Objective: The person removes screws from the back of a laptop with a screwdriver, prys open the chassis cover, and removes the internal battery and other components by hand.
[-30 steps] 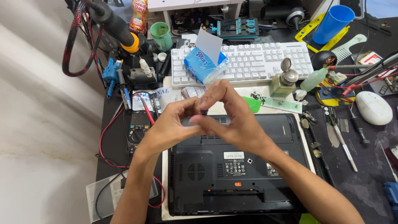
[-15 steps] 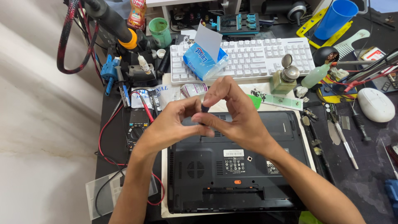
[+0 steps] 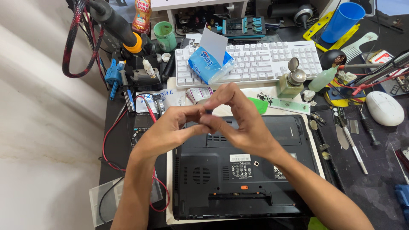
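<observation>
A black laptop (image 3: 243, 174) lies upside down on a white mat, its underside facing up. Both hands meet above its rear edge. My left hand (image 3: 170, 127) and my right hand (image 3: 240, 119) pinch together around a tiny dark part (image 3: 208, 111) held between the fingertips. The part is mostly hidden by the fingers, so I cannot tell what kind it is. Behind the hands lies a white keyboard (image 3: 264, 61) with a blue tissue pack (image 3: 208, 64) resting on its left side.
A white mouse (image 3: 384, 107) and screwdrivers (image 3: 353, 142) lie to the right. A blue cup (image 3: 343, 17) stands at the back right, a green cup (image 3: 165, 36) and a soldering iron (image 3: 115, 23) at the back left. Red wires (image 3: 108, 140) run along the left. A small glass bottle (image 3: 292, 81) stands behind the laptop.
The hands stay together over the laptop; the fingers have shifted slightly around the small part. The view has tilted a little.
</observation>
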